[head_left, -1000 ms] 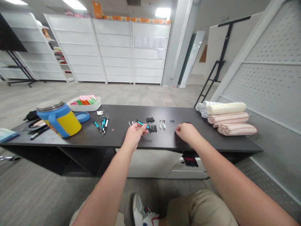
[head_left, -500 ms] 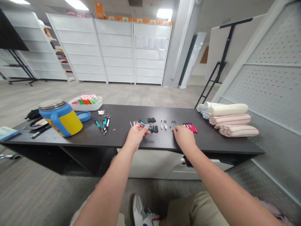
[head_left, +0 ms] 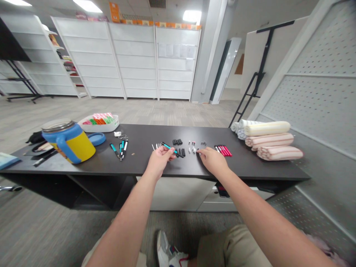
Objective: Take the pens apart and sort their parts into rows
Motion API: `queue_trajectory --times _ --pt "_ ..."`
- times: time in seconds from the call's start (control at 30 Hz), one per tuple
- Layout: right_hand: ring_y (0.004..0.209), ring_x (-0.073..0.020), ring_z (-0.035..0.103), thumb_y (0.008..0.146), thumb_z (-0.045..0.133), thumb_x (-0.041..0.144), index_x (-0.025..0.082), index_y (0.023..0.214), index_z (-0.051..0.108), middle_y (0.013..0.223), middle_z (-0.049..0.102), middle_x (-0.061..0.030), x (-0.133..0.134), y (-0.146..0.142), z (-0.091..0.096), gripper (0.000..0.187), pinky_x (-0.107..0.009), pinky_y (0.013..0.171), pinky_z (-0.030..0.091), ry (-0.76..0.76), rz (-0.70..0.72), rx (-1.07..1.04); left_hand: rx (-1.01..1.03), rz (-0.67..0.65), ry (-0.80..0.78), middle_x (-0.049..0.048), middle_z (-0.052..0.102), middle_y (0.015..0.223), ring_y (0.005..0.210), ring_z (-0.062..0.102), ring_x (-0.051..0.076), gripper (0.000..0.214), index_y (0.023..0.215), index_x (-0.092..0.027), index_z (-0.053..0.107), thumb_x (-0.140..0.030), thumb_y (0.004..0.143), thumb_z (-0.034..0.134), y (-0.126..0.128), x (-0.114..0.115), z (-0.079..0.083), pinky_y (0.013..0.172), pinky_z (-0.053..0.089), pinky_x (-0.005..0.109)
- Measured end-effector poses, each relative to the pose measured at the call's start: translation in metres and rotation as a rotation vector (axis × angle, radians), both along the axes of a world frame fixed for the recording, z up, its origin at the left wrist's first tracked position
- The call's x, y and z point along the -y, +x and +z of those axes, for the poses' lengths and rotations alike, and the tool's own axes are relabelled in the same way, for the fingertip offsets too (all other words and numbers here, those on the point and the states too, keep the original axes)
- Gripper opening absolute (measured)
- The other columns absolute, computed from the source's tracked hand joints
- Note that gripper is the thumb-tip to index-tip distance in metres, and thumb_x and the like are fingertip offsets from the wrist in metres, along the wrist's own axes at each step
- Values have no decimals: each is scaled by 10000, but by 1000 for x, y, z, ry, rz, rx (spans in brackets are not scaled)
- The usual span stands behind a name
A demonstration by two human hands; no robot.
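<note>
My left hand [head_left: 158, 161] is closed around a teal pen barrel [head_left: 170, 148] with a dark end, held tilted over the table. My right hand [head_left: 213, 160] has its thumb and index fingertip close together beside small clear and metal pen parts [head_left: 194, 150]; whatever is at the fingertips is too small to name. Just beyond my left hand lie thin white refills [head_left: 156, 145]. Short black tubes [head_left: 177, 142] form two groups in the middle. Small springs [head_left: 204, 143] lie behind my right hand, and several red pen barrels [head_left: 223, 150] to its right.
Whole teal, black and white pens [head_left: 122, 149] lie at left on the dark table [head_left: 150, 131]. Beyond them stand a blue-yellow mug [head_left: 80, 146], its blue lid [head_left: 96, 139] and a white basket [head_left: 104, 128] of colourful packets. Rolled towels [head_left: 274, 140] are stacked at the right end.
My right hand has shifted left, from beside the red barrels to the small clear and metal parts. My left hand keeps the teal barrel in nearly the same place. The view has turned slightly.
</note>
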State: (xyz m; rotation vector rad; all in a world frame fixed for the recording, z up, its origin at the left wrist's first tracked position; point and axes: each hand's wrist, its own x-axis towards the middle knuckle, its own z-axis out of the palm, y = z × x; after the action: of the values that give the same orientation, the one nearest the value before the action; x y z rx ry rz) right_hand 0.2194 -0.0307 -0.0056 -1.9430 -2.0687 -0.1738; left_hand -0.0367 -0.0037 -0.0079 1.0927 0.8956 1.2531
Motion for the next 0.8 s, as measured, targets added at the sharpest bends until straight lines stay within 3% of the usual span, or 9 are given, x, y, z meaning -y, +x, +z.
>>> queue_trajectory --times 0.2,0.47,0.8 --pt "998 -252 716 994 464 263 328 1335 712 1134 778 -92 -8 -1 1 427 -326 800 498 -90 -72 41 -3 0 6 24 705 712 668 674 141 407 840 -164 641 -481 729 872 0 3 2 691 522 265" --pt "1024 -295 731 995 441 335 345 1392 662 1141 775 -127 -19 -7 10 454 -388 848 524 -191 -270 52 1 -14 9 14 695 712 666 659 119 413 859 -152 629 -468 738 865 -1 4 2 677 504 233" --pt "1022 -284 729 984 433 327 318 1336 693 1118 779 -120 -20 -5 9 438 -365 836 518 -150 -293 4 2 -9 -7 35 718 740 690 676 132 394 873 -150 642 -455 752 859 -1 3 2 699 518 244"
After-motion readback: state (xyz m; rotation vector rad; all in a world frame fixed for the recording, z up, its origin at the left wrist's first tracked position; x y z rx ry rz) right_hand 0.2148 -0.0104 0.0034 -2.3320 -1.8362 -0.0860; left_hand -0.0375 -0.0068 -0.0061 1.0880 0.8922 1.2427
